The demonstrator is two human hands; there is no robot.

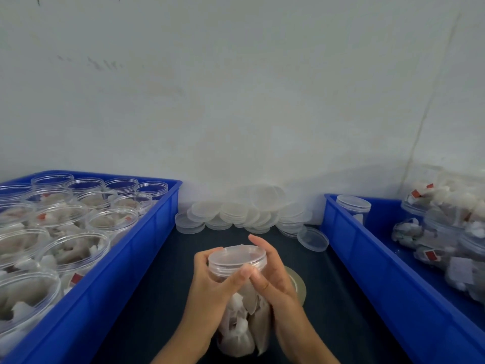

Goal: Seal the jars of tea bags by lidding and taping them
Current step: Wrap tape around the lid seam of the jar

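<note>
Two hands hold one clear jar [242, 298] of tea bags above the dark desk [157, 298], its long axis tilted with the lid [236, 254] end away from the person. Left hand [212, 287] fingers curl round the jar's neck; right hand [273, 279] wraps the far side, thumbs meeting just under the lid. A tape roll [298, 285] lies just behind the right hand, nearer that hand, mostly hidden. Whether tape is already on the seam cannot be made out. Spare lids [236, 214] are piled between two blue crates [147, 232].
</note>
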